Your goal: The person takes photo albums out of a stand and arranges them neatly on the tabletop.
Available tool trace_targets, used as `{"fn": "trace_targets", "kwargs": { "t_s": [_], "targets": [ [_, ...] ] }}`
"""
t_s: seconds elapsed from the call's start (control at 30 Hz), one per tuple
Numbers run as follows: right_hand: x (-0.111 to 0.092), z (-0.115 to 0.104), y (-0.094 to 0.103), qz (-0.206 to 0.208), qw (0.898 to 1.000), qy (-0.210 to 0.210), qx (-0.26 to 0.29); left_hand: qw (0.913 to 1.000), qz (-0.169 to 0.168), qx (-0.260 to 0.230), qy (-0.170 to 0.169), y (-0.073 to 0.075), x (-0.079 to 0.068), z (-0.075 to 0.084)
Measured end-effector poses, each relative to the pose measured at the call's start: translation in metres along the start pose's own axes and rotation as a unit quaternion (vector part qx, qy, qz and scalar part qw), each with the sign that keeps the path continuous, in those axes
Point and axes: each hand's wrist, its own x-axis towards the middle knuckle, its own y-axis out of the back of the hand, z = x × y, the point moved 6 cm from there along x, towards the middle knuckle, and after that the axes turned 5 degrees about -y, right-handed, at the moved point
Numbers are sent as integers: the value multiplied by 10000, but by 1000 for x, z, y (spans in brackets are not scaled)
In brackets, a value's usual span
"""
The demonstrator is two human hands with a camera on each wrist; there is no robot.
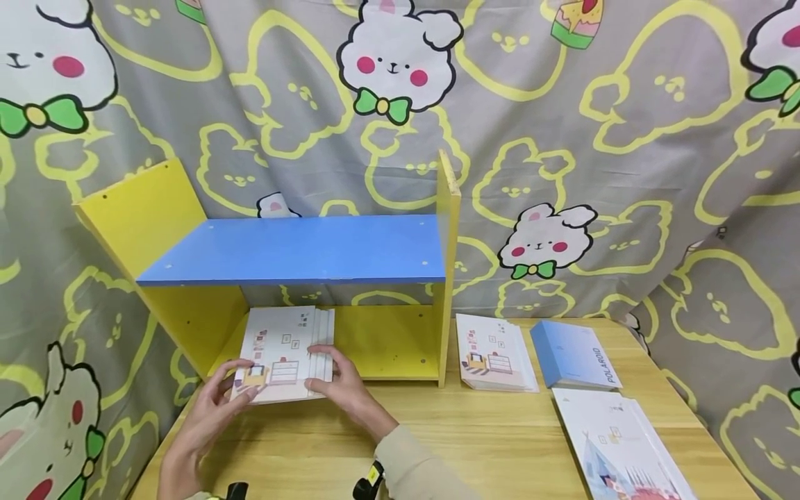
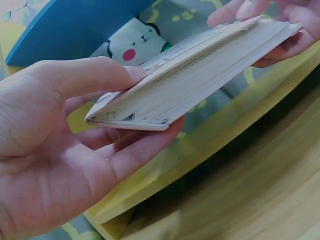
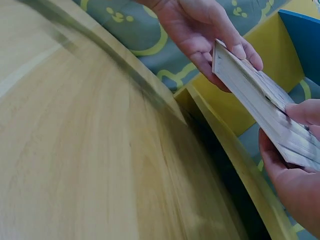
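Both hands hold one book (image 1: 278,354) with a white illustrated cover, its pages slanted toward its right edge. My left hand (image 1: 209,410) grips its left side, thumb on the cover and fingers beneath, as the left wrist view shows on the page block (image 2: 200,75). The right hand (image 1: 346,392) pinches the other side, thumb on top and fingers under the book (image 3: 270,110). In the head view the book overlaps the lower yellow board (image 1: 381,340) of a small shelf, below its blue board (image 1: 300,250).
To the right of the shelf's yellow side panel (image 1: 447,278) lie a similar white book (image 1: 494,351), a blue-spined POLAROID book (image 1: 575,354) and another illustrated book (image 1: 619,444) on the wooden table (image 1: 500,444). A patterned curtain (image 1: 531,104) hangs behind.
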Motion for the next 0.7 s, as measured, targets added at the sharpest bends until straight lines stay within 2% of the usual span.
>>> {"fn": "trace_targets", "kwargs": {
  "t_s": [0.17,0.43,0.7],
  "targets": [
    [-3,-5,5,-52,9998,-22,-173,9997,-88,232,85,-4,-1,3],
    [-11,-12,15,-85,9996,33,-270,9995,-290,113,102,-12,2,8],
    [-20,-19,27,-66,9997,80,-237,9995,-248,162,77,-23,5,13]
  ]
}}
